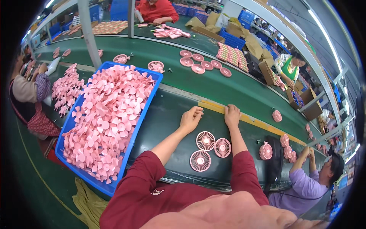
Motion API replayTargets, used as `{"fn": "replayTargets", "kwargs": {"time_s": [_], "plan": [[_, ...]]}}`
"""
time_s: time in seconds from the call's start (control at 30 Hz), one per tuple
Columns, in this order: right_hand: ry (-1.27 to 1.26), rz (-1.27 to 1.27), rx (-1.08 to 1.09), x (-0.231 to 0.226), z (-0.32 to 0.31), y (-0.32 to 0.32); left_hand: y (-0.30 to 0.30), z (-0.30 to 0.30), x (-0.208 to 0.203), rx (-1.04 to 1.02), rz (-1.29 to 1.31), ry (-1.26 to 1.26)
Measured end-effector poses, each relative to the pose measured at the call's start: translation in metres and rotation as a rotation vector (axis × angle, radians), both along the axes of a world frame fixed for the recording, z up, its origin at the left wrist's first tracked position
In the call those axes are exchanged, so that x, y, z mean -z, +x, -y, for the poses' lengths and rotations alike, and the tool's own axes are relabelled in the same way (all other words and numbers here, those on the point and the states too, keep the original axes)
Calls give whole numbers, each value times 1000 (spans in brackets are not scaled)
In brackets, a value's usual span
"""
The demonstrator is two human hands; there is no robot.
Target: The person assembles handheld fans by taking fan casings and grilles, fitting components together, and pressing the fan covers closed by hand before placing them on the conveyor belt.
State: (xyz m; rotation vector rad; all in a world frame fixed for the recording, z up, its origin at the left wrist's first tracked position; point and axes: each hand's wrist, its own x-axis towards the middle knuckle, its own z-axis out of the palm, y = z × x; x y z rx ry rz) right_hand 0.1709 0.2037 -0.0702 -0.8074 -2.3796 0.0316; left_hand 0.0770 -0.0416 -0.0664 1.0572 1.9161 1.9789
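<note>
My left hand (191, 119) rests near the far edge of the dark green workbench (167, 114), its fingers loosely bent and apart, with nothing visible in them. Beside it, my right hand (232, 115) lies with its fingers on the yellow strip (263, 123) along that edge, holding nothing I can see. Between my forearms lie three pink round fan grilles: an upper one (205, 141), a right one (222, 147) and a lower one (200, 161). To the left stands a blue crate (133, 143) heaped with pink fan blades (110, 114).
Beyond the bench runs a green conveyor belt (244, 91) carrying pink discs (198, 69) and fan heads (155, 66). More fan heads (265, 151) sit at right, near a person in purple (305, 187). Other people work across the belt and at left. Metal posts (87, 34) rise beside it.
</note>
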Motion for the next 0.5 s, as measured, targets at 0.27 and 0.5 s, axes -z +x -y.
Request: {"fn": "replayTargets", "kwargs": {"time_s": [0.27,0.5], "plan": [[-49,80,-235,-9,-23,-17,-24,-36,-3,143,283,-8],[-118,91,-202,-31,-138,-126,-26,-78,2,10,107,58]]}}
